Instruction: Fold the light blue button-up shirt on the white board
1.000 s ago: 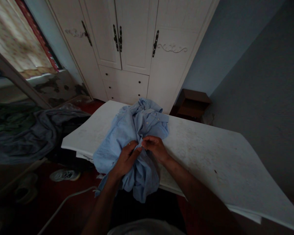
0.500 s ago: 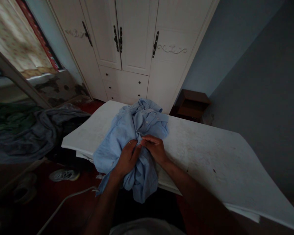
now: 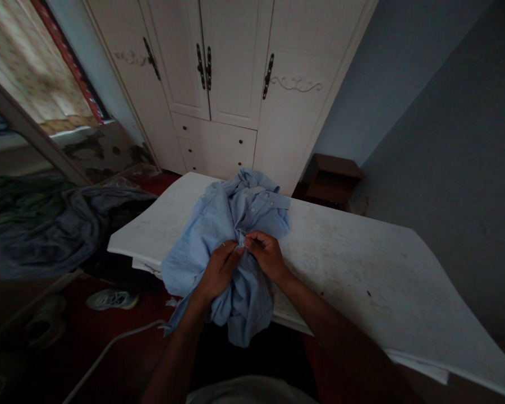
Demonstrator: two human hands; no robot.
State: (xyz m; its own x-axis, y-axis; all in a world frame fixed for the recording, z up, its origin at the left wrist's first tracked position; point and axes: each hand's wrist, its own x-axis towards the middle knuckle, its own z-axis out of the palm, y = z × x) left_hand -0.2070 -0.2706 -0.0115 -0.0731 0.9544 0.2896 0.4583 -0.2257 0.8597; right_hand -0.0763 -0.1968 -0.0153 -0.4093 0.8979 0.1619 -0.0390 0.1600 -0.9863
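A crumpled light blue button shirt [image 3: 219, 224] lies on the near left part of a white table [image 3: 362, 269], its lower part hanging over the front edge. My left hand [image 3: 216, 272] and my right hand [image 3: 267, 255] meet at the shirt's front opening below the collar. Both pinch the fabric edge with closed fingers, fingertips almost touching. A ring shows on my left hand.
A white wardrobe [image 3: 235, 84] with dark handles stands behind the table. A brown box [image 3: 330, 179] sits on the floor at its right. Dark clothes [image 3: 54, 224] are piled at the left, with a shoe [image 3: 111, 299] on the red floor.
My hands have stayed at the same spot on the shirt; the fingers shifted slightly on the fabric edge. The shirt has barely moved.
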